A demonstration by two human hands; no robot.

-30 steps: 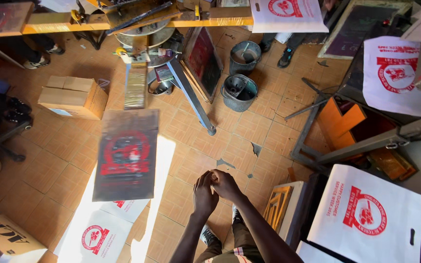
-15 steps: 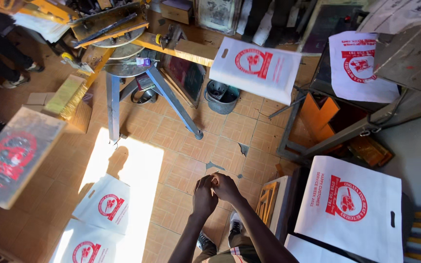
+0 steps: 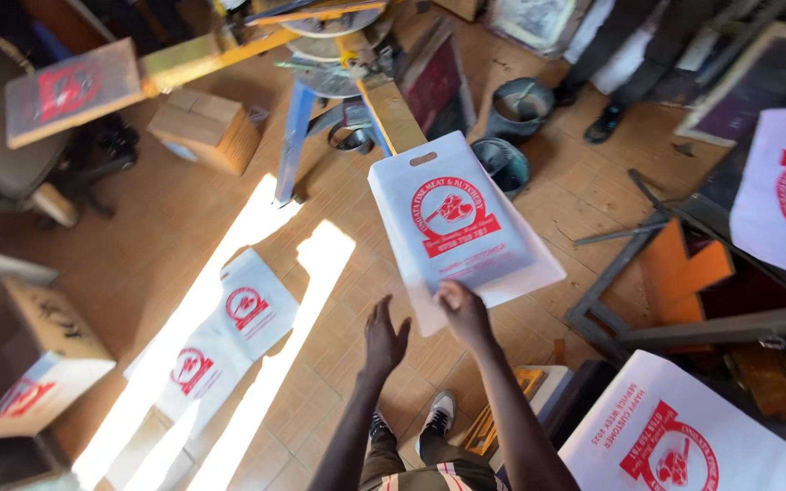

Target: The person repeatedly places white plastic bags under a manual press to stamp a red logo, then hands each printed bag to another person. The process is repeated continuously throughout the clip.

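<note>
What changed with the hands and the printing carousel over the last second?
The hands have parted: the right hand now touches the near edge of the white printed bag on the carousel arm, which has swung round in front of the person; the left hand is open beside it, holding nothing. The pallet with the red print has swung off to the left. The printed bags on the floor lie as before.

Both forearms stretched forward from the bottom edge, bare, nearly parallel. Left hand (image 3: 385, 338) raised with palm turned inward, fingers (image 3: 380, 314) spread and pointing up, empty, touching nothing. Right hand (image 3: 466, 314) a little ahead and beside it, fingers curled, fingertips pressed against a flat white sheet just beyond them. Hands slightly apart.
</note>
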